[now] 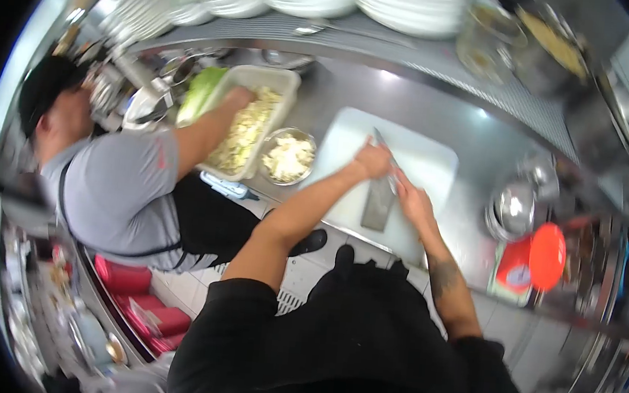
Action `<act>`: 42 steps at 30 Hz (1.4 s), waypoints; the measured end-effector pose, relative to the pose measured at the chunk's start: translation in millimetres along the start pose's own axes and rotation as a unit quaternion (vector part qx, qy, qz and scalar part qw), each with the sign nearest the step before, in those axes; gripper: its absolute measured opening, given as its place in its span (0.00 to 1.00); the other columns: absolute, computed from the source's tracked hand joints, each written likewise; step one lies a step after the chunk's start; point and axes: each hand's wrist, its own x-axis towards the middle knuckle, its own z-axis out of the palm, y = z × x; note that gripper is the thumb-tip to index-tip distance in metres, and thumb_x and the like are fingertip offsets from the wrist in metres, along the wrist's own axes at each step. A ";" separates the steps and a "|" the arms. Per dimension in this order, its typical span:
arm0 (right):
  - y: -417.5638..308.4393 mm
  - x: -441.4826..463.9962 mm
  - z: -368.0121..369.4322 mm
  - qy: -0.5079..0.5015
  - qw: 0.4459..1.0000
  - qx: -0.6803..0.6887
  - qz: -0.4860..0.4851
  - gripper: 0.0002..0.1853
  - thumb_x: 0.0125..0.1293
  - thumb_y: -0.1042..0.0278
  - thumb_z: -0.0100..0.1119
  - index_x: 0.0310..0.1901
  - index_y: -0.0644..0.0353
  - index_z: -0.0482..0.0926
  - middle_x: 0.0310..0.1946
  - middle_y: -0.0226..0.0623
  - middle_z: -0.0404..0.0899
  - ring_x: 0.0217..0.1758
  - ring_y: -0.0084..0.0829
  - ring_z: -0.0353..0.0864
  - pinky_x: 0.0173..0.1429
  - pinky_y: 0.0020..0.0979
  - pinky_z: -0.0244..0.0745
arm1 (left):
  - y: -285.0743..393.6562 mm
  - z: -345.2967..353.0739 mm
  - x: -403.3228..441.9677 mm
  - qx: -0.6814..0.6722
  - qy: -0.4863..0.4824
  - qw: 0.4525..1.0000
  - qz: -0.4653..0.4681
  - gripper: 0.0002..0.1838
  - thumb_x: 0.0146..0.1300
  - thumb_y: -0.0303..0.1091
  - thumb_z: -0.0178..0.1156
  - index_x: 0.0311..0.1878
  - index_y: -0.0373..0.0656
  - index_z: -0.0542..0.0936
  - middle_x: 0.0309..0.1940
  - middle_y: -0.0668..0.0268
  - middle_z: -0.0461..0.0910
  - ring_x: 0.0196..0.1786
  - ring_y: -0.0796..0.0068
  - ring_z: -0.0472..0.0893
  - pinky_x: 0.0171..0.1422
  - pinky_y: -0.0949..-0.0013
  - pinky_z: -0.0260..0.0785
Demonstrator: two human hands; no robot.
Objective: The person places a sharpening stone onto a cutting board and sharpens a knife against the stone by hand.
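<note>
Over a white cutting board (430, 158) both my hands meet at a knife (381, 138), its pointed blade angled away from me. My right hand (413, 199) is closed around the handle end. My left hand (372, 160) is closed at the blade, its fingertips partly hidden. Under the hands, a grey rectangular block that looks like a sharpening stone (378, 204) lies on the board. Whether the blade touches it I cannot tell. Left of the board stands a metal bowl (265, 164) of pale chopped pieces.
A co-worker (118, 172) at my left reaches into a white tub (288, 82) of chopped vegetables. Stacked plates (413, 7) line the shelf above. Metal bowls (514, 206) and a scale with a red pan (515, 268) stand at the right.
</note>
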 end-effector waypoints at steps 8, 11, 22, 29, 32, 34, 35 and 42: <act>6.5 -6.9 -0.2 0.079 0.991 -0.020 0.104 0.50 0.69 0.42 0.60 0.81 0.50 0.41 0.36 0.62 0.85 0.40 0.61 0.86 0.46 0.51 0.80 | 24.7 -33.6 -20.5 -0.018 -0.009 1.000 -0.013 0.37 0.53 0.60 0.73 0.54 0.37 0.84 0.55 0.49 0.83 0.64 0.54 0.80 0.81 0.45 0.54; 33.6 14.8 18.0 0.087 0.987 -0.021 0.130 0.46 0.65 0.40 0.65 0.71 0.67 0.58 0.33 0.56 0.85 0.32 0.52 0.87 0.39 0.45 0.82 | 26.5 -30.3 -23.0 -0.031 0.012 0.999 -0.022 0.35 0.52 0.57 0.75 0.54 0.37 0.84 0.55 0.49 0.83 0.63 0.53 0.80 0.82 0.46 0.53; 53.2 25.9 9.3 -0.140 0.929 0.281 0.197 0.31 0.70 0.37 0.62 0.28 0.64 0.79 0.17 0.34 0.75 0.15 0.28 0.74 0.20 0.33 0.71 | 23.1 -11.8 -8.3 -0.070 -0.021 0.995 -0.072 0.28 0.52 0.52 0.77 0.52 0.45 0.86 0.54 0.56 0.85 0.63 0.59 0.81 0.80 0.46 0.56; 20.3 20.2 6.6 -0.092 0.911 0.314 0.250 0.27 0.69 0.45 0.67 0.33 0.68 0.77 0.19 0.36 0.74 0.15 0.31 0.74 0.20 0.34 0.73 | 35.6 -49.7 -22.0 -0.028 -0.020 0.999 -0.017 0.32 0.48 0.48 0.79 0.56 0.44 0.84 0.54 0.56 0.85 0.61 0.57 0.83 0.81 0.44 0.52; 11.3 13.1 2.3 -0.067 0.924 0.294 0.234 0.27 0.68 0.45 0.68 0.32 0.67 0.78 0.19 0.36 0.74 0.15 0.29 0.73 0.18 0.33 0.70 | 41.1 -44.9 -14.6 -0.030 -0.005 0.999 -0.023 0.28 0.49 0.46 0.79 0.52 0.43 0.86 0.52 0.55 0.86 0.58 0.56 0.85 0.81 0.44 0.51; 14.1 13.8 2.6 -0.058 0.926 0.289 0.236 0.27 0.68 0.44 0.68 0.31 0.66 0.78 0.18 0.35 0.74 0.14 0.28 0.73 0.18 0.33 0.69 | 39.8 -38.5 -8.5 -0.018 0.007 1.000 -0.012 0.25 0.51 0.44 0.76 0.50 0.40 0.86 0.50 0.51 0.86 0.60 0.53 0.83 0.82 0.45 0.51; 12.2 13.2 3.9 -0.042 0.927 0.287 0.237 0.27 0.68 0.44 0.68 0.29 0.65 0.78 0.18 0.34 0.73 0.14 0.28 0.72 0.17 0.33 0.67 | 39.2 -43.2 -12.7 -0.023 -0.009 1.000 -0.005 0.23 0.53 0.43 0.73 0.50 0.40 0.86 0.52 0.49 0.85 0.61 0.52 0.82 0.83 0.46 0.51; 13.4 -42.9 13.2 -0.029 0.962 0.194 0.189 0.31 0.69 0.42 0.65 0.20 0.62 0.76 0.11 0.31 0.70 0.10 0.27 0.69 0.16 0.34 0.64 | 67.8 10.2 -47.2 0.033 0.120 0.992 0.021 0.19 0.58 0.43 0.67 0.45 0.37 0.88 0.49 0.46 0.86 0.64 0.45 0.79 0.81 0.44 0.50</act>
